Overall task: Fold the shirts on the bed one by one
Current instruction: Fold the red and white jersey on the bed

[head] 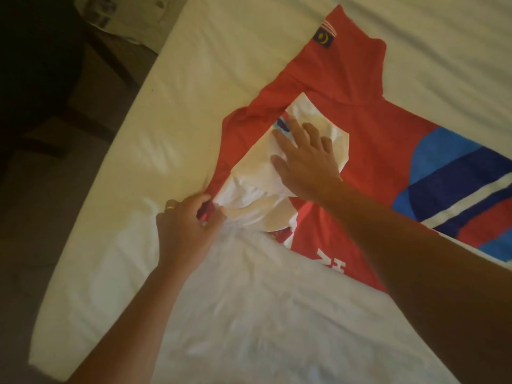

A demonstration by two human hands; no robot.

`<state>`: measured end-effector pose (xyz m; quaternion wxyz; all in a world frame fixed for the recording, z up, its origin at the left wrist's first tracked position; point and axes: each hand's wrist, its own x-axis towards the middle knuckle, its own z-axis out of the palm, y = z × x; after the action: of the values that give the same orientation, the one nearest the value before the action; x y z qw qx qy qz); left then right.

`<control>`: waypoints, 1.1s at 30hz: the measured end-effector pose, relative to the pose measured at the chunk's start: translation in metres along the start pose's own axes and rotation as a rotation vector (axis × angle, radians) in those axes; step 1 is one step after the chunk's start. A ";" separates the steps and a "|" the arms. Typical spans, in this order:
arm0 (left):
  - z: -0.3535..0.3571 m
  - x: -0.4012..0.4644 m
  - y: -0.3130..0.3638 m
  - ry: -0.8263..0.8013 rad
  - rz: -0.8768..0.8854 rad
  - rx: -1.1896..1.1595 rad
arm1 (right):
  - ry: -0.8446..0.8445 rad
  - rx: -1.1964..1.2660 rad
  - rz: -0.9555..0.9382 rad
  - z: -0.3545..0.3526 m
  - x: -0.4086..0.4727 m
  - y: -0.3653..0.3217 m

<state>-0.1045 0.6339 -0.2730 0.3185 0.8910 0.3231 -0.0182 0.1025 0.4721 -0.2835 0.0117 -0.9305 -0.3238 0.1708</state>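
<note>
On the bed (171,112), the red shirt (368,134) lies spread right of centre. The right hand (302,159) presses flat on its white panel while the left hand (185,225) pinches bunched fabric at the near-left edge. This looks like an early fold; next, the pinched edge likely needs carrying over the pressed panel.

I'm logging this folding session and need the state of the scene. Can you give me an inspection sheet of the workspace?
Surface: bed under a white sheet, wrinkled near the person.
Job's things: red shirt spread out, white collar area showing, flag patch on its sleeve.
Clutter: nothing seen on the bed.
Hands: left hand pinches the shirt's edge; right hand presses flat on the white part.
Cables: nothing seen.
Surroundings: dark furniture beside the bed; light cloth at top left.
</note>
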 end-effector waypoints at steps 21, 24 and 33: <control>0.032 0.005 0.017 0.116 0.440 0.430 | 0.046 0.265 -0.112 -0.016 0.055 0.033; 0.034 0.017 0.000 -0.045 0.424 0.532 | 0.007 0.056 -0.158 -0.016 0.068 0.034; 0.036 0.028 -0.018 -0.160 0.343 0.549 | 0.208 -0.096 -0.121 -0.047 0.071 0.028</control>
<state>-0.0870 0.6400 -0.3182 0.0895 0.9807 0.1256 -0.1205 0.1869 0.4974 -0.2647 0.0113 -0.9214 -0.3844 0.0567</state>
